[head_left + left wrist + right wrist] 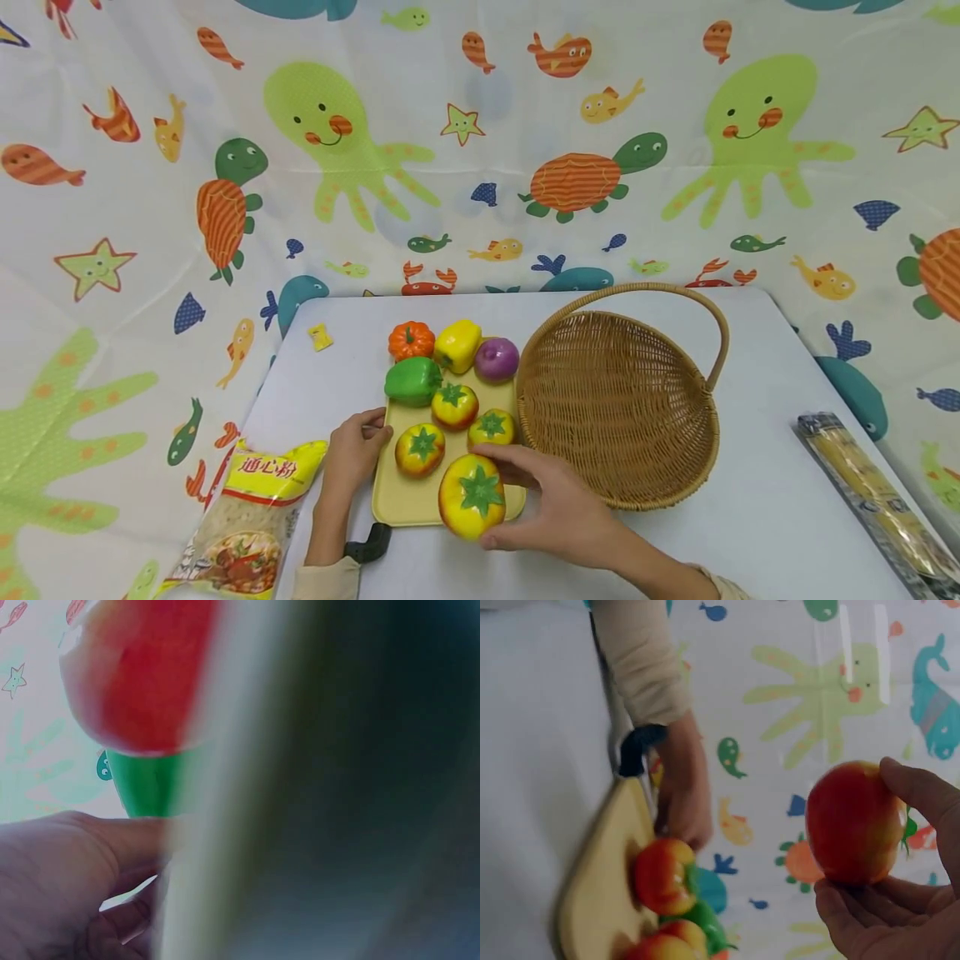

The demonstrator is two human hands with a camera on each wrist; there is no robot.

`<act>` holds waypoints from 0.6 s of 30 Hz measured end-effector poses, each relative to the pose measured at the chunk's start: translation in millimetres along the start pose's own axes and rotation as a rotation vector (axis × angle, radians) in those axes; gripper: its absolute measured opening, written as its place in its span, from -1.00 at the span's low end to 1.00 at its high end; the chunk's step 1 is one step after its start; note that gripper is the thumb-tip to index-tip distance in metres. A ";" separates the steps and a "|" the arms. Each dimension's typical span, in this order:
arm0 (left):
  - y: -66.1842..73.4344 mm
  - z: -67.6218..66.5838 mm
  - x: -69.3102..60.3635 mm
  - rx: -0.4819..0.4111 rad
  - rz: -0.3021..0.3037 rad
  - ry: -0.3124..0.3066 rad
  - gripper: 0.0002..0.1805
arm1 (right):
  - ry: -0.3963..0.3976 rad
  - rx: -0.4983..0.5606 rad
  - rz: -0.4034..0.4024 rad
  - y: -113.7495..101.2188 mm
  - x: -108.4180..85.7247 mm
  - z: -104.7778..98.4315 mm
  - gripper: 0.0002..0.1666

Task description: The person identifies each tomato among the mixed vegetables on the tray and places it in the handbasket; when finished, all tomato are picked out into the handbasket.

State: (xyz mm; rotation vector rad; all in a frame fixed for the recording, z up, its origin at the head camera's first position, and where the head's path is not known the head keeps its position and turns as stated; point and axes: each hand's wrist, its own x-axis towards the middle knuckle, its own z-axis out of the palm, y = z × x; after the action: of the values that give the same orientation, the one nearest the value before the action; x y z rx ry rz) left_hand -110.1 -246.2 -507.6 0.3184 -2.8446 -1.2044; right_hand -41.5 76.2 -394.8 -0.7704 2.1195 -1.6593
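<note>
My right hand holds a yellow-and-red toy persimmon with a green leafy top, between thumb and fingers, raised above the front of the beige tray. In the right wrist view the same persimmon shows its red side. At the tray's left edge my left hand grips the rim. On the tray are three more persimmons, a green bell pepper, a yellow bell pepper, an orange pumpkin and a purple onion.
Right of the tray stands a wicker basket with an arched handle. A bag of macaroni lies at the front left, a long clear noodle pack at the far right. A small yellow packet lies at the back left.
</note>
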 end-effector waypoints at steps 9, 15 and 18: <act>2.8 -0.3 -2.5 -0.001 -0.005 0.014 -0.57 | -0.133 -0.053 -0.019 -25.9 -2.3 -66.0 -0.08; 2.8 0.1 -2.7 -0.012 -0.002 0.009 -0.56 | -0.283 -0.063 -0.104 -27.3 14.5 -118.6 -0.10; 2.4 0.3 -2.7 -0.012 0.001 0.007 -0.56 | -0.324 -0.118 -0.149 -23.7 26.1 -142.9 -0.09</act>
State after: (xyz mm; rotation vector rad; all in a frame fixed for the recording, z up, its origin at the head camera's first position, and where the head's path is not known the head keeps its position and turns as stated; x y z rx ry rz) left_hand -107.9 -243.8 -506.0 0.3204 -2.8302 -1.2177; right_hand -138.8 167.7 -333.1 -1.1726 1.9820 -1.3740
